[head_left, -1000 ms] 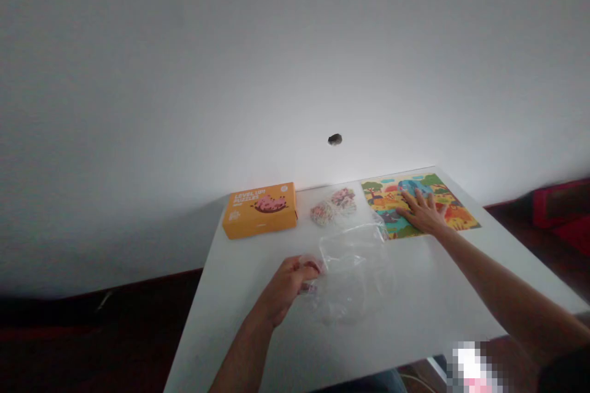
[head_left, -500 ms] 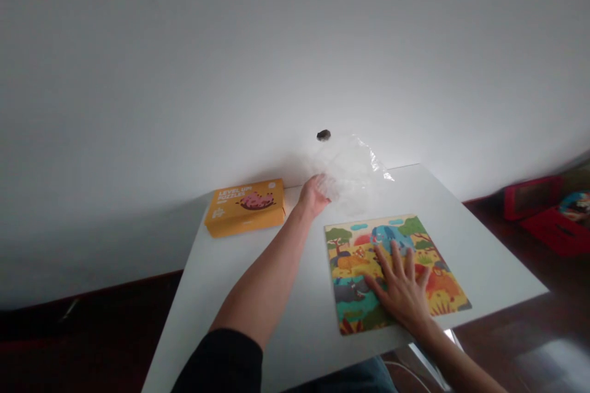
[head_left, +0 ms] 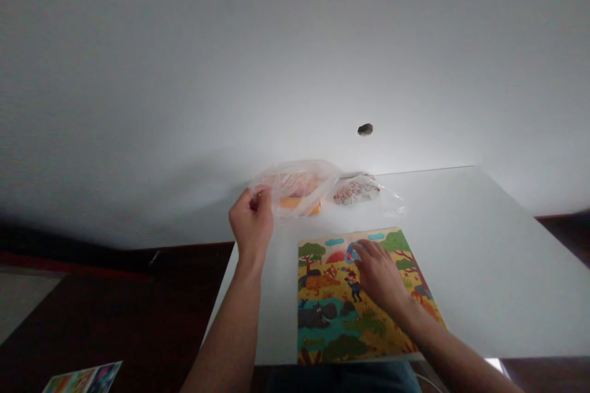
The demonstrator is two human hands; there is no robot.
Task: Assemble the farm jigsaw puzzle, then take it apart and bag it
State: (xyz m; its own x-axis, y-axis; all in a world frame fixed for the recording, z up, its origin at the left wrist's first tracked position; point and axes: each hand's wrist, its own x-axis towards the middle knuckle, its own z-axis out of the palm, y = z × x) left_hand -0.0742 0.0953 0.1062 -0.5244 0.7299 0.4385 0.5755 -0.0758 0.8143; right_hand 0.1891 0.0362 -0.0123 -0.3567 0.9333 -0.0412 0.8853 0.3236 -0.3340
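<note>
My left hand (head_left: 252,221) is closed in a pinch on the edge of a clear plastic bag (head_left: 332,179). Through the plastic shows the yellow puzzle box (head_left: 299,204), mostly covered by it. Farther right, a small reddish-and-white speckled bundle (head_left: 356,191) shows through the bag; whether it is inside or under I cannot tell. My right hand (head_left: 378,270) rests on a square puzzle (head_left: 322,319) with savanna animals, its fingers bent and lying over the blue elephant near the top. Nothing shows in that hand.
The white table (head_left: 488,258) stands against a pale wall (head_left: 295,61) that has a dark hole (head_left: 365,129). On the dark floor (head_left: 129,319) at lower left lies a colourful printed sheet (head_left: 85,379).
My left hand has drawn the plastic bag leftward over the yellow box. My right hand's spread fingers have bent and come together on the puzzle. The view has turned left.
</note>
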